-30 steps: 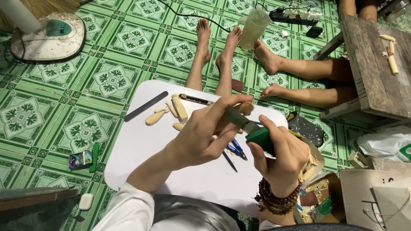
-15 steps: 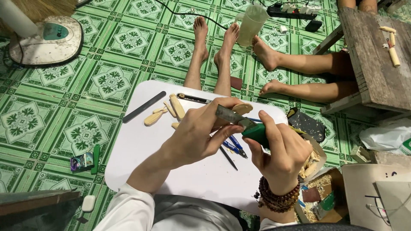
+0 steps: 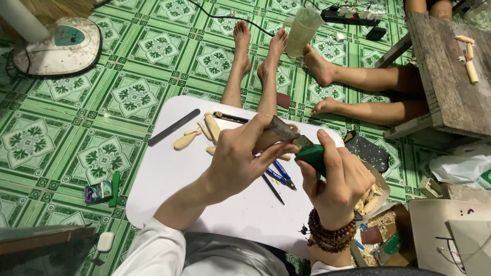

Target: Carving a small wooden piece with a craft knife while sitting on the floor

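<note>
- Green patterned floor tiles (image 3: 76, 133) spread all around us, and a white lap table (image 3: 169, 174) sits over our legs.
- Our right hand (image 3: 337, 181) is closed around the green handle (image 3: 313, 156) of a carving tool, thumb up along its side; the dull metal blade (image 3: 284, 129) points up and to the left.
- Our left hand (image 3: 240, 161) is curled around a small piece of pale wood (image 3: 266, 140), fingers pressing it against the blade; most of the piece is hidden, so we cannot tell its shape.
- Both hands hover together above the table's right half.
- On the table, near the far edge, lie several pale carved wooden pieces (image 3: 197, 135), with a long dark file (image 3: 174, 127) just to their left.
- Blue pens (image 3: 279, 174) and a thin dark pencil (image 3: 272, 189) lie under our hands.
- Beyond the table, bare feet (image 3: 255, 43) rest on the tiles, beside a clear plastic jug (image 3: 303, 30).
- A fan base (image 3: 56, 46) stands at far left.
</note>
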